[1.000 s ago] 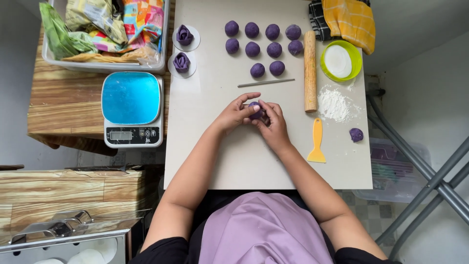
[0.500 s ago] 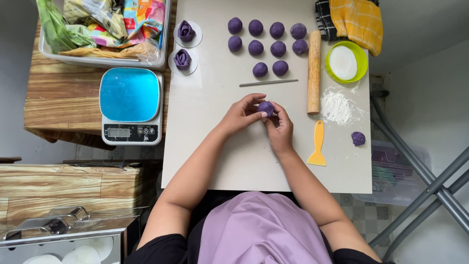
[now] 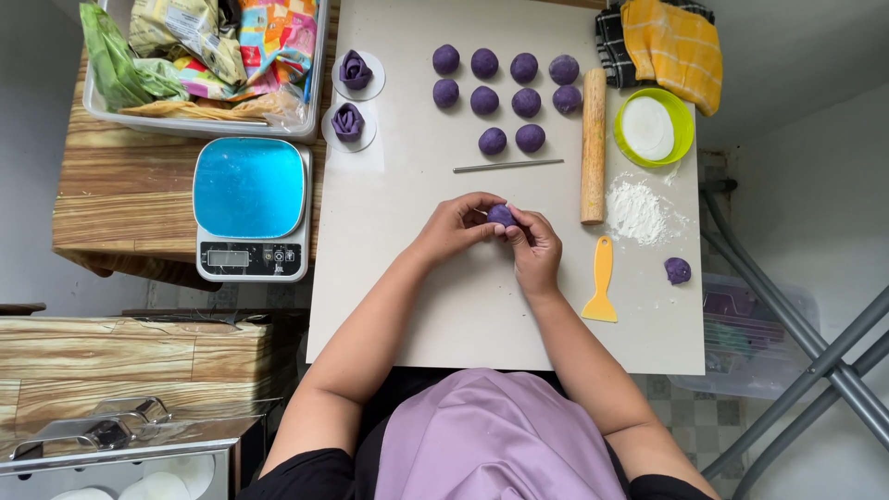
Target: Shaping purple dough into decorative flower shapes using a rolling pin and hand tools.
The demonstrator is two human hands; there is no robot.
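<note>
My left hand [image 3: 454, 227] and my right hand [image 3: 535, 248] meet over the middle of the pale work board [image 3: 417, 306], fingers pinched together around a small purple dough piece [image 3: 501, 215]. Beyond the hands lie several purple dough balls [image 3: 505, 93] in rows. Two finished purple dough roses [image 3: 352, 93] rest on white paper rounds at the board's far left. A thin metal rod [image 3: 507, 166] lies just past my hands.
A wooden rolling pin [image 3: 593, 143], a flour heap [image 3: 636, 209], a yellow scraper [image 3: 602, 292] and a stray purple dough lump [image 3: 677, 270] lie right. A green bowl [image 3: 653, 128] and yellow cloth [image 3: 671, 42] sit far right. A blue-topped scale [image 3: 251, 206] and packet-filled tray [image 3: 199, 60] stand left.
Both hands stay together on the dough piece, the fingers shifting slightly as they work it. Nothing else on the board has moved.
</note>
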